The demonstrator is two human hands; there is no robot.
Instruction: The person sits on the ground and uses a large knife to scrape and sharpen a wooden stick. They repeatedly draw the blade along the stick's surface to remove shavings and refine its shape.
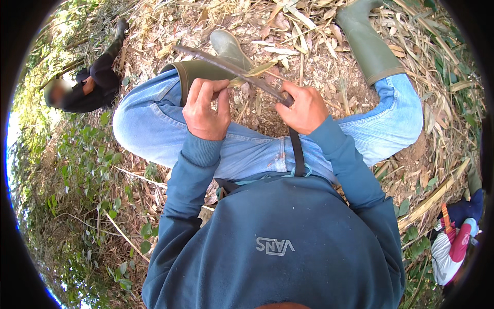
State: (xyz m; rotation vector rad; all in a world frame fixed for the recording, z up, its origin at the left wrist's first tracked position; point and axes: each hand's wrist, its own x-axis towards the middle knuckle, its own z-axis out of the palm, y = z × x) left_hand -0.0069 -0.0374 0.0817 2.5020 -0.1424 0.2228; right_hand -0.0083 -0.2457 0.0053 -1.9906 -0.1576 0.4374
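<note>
My right hand (304, 108) is closed round the handle of a long, dark-bladed machete (211, 59). Its blade slants up and to the left, over a rubber boot. Between the fingertips of my left hand (207, 108) is a narrow yellow-green strip (241, 80), like bamboo or leaf. The strip meets the blade where the two cross; whether the edge is cutting into it I cannot tell. Both hands are above my lap, close together. Below my right hand a black strap (297, 152) runs down to my waist.
My legs in blue jeans (149, 113) are spread, with green rubber boots (360, 44) on dry leaf litter (288, 31). Leafy plants (87, 170) grow at left. One person in dark clothes (95, 90) sits at far left; another person (453, 247) is at far right, near bamboo stalks (432, 203).
</note>
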